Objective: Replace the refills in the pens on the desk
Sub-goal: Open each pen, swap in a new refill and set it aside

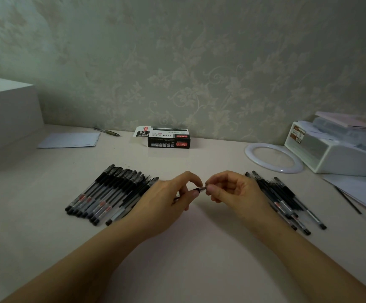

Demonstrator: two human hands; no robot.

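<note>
Nearest us, both forearms reach in over the desk point(199, 259), and the hands meet at its middle. The left hand point(166, 200) curls round the barrel of a pen point(197, 189), steadying it, while the right hand point(232, 191) pinches the metal tip point(204, 188) between thumb and forefinger, which looks like a twist at the tip, loosening or tightening I cannot tell.

Flanking the hands, two heaps of pens: a neat fanned row point(112, 193) on the left, a looser pile point(284, 202) on the right (probably done and not done, though which is which isn't clear). Keeping them apart saves mixing them up.

Farther back, an opened black box point(169, 141) sits by the wall, likely the refill supply, within reach. A white ring point(273, 157) and storage bin point(335, 149) sit off right.
</note>
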